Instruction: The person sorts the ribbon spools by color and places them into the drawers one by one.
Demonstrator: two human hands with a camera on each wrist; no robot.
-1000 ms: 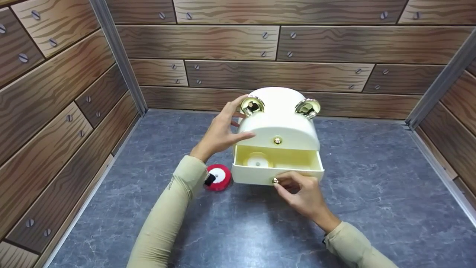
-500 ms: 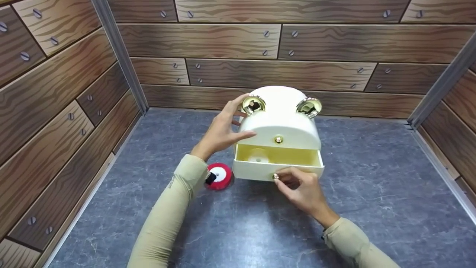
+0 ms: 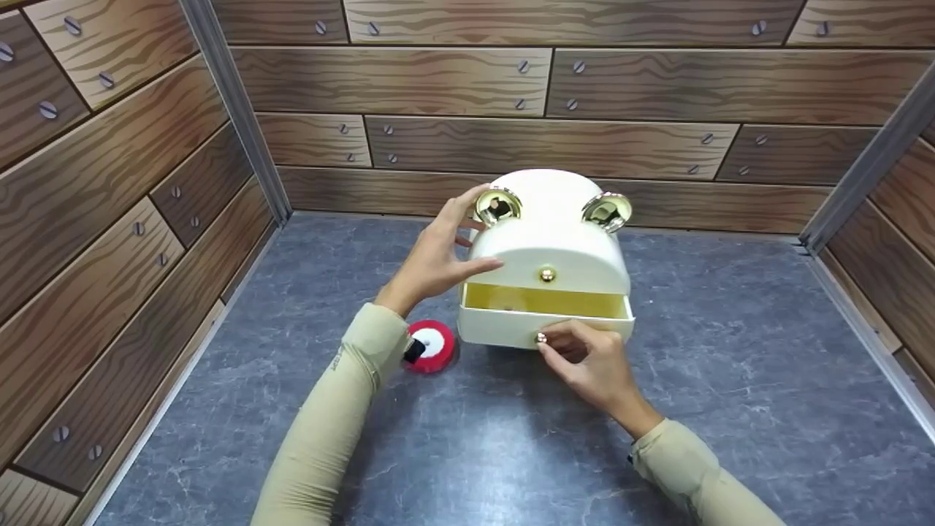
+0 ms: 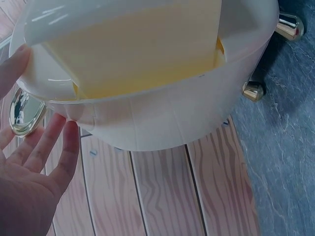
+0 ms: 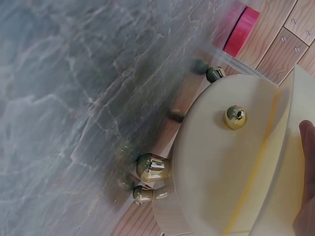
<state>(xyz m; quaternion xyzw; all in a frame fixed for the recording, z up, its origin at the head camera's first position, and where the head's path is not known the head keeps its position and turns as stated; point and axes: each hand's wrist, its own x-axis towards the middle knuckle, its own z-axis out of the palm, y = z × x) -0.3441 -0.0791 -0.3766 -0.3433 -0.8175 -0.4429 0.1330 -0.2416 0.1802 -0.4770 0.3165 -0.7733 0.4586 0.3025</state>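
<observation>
A cream storage box (image 3: 544,234) with gold ears stands on the dark floor, its middle drawer (image 3: 504,329) partway out. My right hand (image 3: 595,369) pinches the gold knob (image 3: 541,338) on that drawer's front. Against the box's left side rests my left hand (image 3: 434,252), thumb on the front and fingers by the left gold ear (image 3: 498,206); in the left wrist view its fingers (image 4: 66,157) are nearly straight. The drawer front hides most of the inside. Beside the left cuff lies a red ribbon roll (image 3: 438,351) with a white core, partly covered by a black strap.
Wood-patterned panels (image 3: 467,142) enclose the floor (image 3: 730,351) at the back and both sides. The upper drawer has its own gold knob (image 3: 547,275). From the right wrist view, gold feet (image 5: 152,167) hold the box up, and a lower drawer knob (image 5: 235,117) shows.
My right hand has moved forward, sliding the drawer further into the box. The pale roll inside has gone almost out of sight. My left hand has stayed on the box's side.
</observation>
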